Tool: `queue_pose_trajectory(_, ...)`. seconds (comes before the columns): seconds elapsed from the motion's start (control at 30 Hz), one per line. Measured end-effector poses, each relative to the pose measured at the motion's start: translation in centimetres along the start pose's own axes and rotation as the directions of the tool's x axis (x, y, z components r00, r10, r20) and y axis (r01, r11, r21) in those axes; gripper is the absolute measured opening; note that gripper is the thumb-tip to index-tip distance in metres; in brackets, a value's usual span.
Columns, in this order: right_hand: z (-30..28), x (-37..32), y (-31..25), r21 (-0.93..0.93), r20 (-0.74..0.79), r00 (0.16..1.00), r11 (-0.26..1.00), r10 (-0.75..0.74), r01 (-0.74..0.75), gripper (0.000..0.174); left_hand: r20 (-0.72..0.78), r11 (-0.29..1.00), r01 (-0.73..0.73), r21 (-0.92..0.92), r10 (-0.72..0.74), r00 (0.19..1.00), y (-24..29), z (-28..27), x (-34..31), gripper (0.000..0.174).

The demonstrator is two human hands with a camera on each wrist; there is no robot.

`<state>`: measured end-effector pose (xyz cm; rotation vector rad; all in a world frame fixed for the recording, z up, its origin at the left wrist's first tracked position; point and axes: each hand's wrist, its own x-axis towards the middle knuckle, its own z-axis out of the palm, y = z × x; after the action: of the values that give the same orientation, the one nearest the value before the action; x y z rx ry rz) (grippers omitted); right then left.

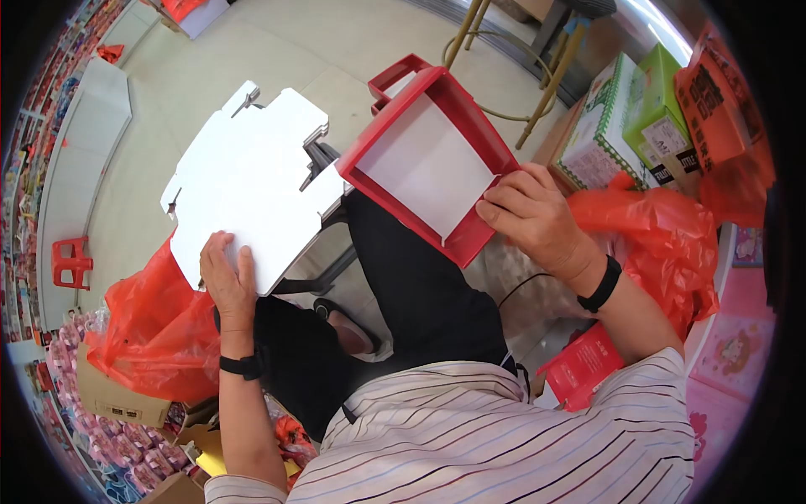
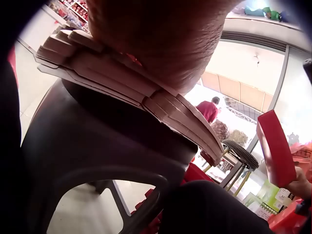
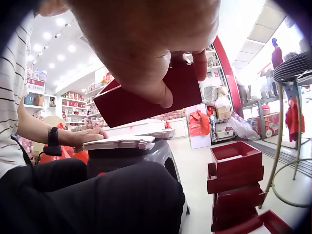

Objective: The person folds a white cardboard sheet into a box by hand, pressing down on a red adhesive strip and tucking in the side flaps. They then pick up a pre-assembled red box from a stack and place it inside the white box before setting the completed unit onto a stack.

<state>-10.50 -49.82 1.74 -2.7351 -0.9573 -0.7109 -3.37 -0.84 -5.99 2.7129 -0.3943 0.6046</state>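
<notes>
My right hand (image 1: 537,214) grips a shallow red box (image 1: 474,113) by one wall, the thumb at the corner nearest me. Its open side faces up toward me, showing a white bottom, and it is held tilted above my knee. My left hand (image 1: 225,277) rests with its fingers extended on the near edge of a stack of white die-cut card sheets (image 1: 252,168). The stack, several layers thick in the left wrist view, lies on a dark grey plastic stool (image 2: 97,156) before my knees. The palm's underside is hidden.
On the floor beyond the stool, several red boxes (image 3: 236,168) stand piled. A round-seated metal stool (image 3: 280,146) is beside them. Red plastic bags (image 1: 159,328) and cartons crowd both sides. Green and white boxes (image 1: 659,126) stand at the right, and shelves line the left.
</notes>
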Motion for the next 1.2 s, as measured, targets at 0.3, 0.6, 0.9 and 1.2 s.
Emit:
queue_pose_trajectory(0.3,4.4,-7.9,2.3,0.038,0.336,0.935,0.991,0.11,-0.13,0.008,0.007,1.0,0.025,-0.005,-0.025,1.0,0.0,0.1,-0.2,0.036)
queue_pose_trajectory(0.6,11.9,-14.0,7.5,-0.055,0.413,0.884,0.975,0.217,-0.214,0.008,0.004,1.0,0.02,-0.003,-0.02,1.0,0.2,0.1,-0.1,0.034)
queue_pose_trajectory(0.9,14.9,-15.6,10.8,-0.15,0.467,0.844,0.965,0.261,-0.215,0.012,0.023,0.999,0.009,0.033,-0.01,1.0,0.1,0.0,-0.2,0.037)
queue_pose_trajectory(1.2,15.2,-16.9,10.7,-0.108,0.395,0.887,0.971,0.241,-0.215,0.016,-0.023,1.0,-0.008,0.002,0.008,1.0,0.5,0.1,-0.1,0.035)
